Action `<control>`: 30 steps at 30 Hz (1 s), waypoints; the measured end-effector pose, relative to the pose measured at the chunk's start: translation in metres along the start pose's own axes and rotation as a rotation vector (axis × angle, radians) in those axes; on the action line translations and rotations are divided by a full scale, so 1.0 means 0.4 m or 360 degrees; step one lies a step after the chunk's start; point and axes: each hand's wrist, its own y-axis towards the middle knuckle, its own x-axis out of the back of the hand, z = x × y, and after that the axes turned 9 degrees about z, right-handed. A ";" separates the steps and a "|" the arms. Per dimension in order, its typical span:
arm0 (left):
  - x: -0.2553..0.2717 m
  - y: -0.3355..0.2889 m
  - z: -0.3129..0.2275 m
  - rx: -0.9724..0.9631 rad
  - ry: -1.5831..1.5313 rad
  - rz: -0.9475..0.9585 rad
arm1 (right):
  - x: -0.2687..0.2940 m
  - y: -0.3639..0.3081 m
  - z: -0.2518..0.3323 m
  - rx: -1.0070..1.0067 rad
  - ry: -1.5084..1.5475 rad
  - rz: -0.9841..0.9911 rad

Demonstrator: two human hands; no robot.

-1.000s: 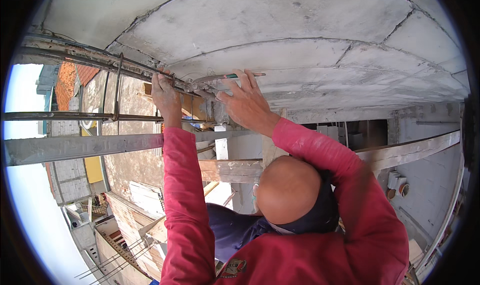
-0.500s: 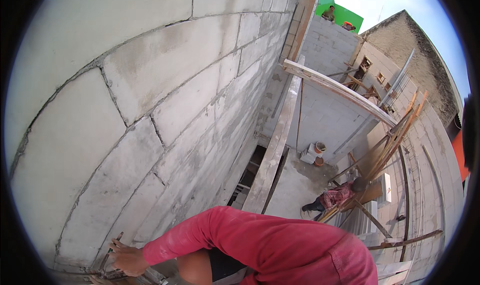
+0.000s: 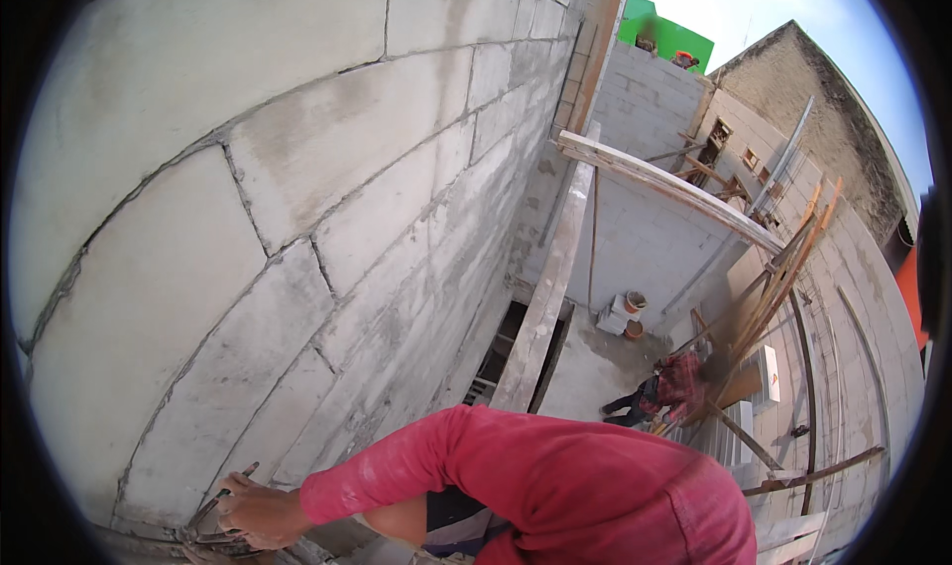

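Note:
At the lower left, my right hand [image 3: 260,513] is closed round a thin stick-like tool [image 3: 250,469] with a dark tip. Its kind is too small to make out. The red sleeve [image 3: 397,466] of that arm reaches in from the lower right. The hand works close against the foot of the grey block wall [image 3: 268,367]. Below it, what seems to be part of my left hand [image 3: 210,557] shows at the lower rim, its fingers mostly hidden. My bent knee [image 3: 394,523] is under the arm.
A long wooden beam [image 3: 540,337] runs along the wall over a drop, crossed by another beam [image 3: 664,188]. Far below, a person in a checked shirt [image 3: 679,382] stands by leaning poles [image 3: 783,278]. Buckets [image 3: 635,302] stand on the lower floor. Other people [image 3: 684,59] are atop the far wall.
My right hand keeps its grip on the thin tool and has shifted slightly to the right in view. The person below has turned and bent a little.

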 end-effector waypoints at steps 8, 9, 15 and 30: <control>-0.031 0.006 -0.042 -0.0022 0.0020 0.0026 | -0.007 -0.010 0.006 -0.0018 -0.0110 -0.0080; -0.036 0.008 -0.047 -0.0026 0.0018 0.0026 | -0.007 -0.011 0.005 -0.0021 -0.0115 -0.0092; -0.060 0.017 -0.077 -0.0066 0.0022 0.0060 | -0.010 -0.005 -0.038 0.0000 -0.0204 -0.0136; -0.078 0.017 -0.099 -0.0091 0.0020 0.0087 | -0.004 -0.014 -0.059 0.0029 -0.0307 -0.0225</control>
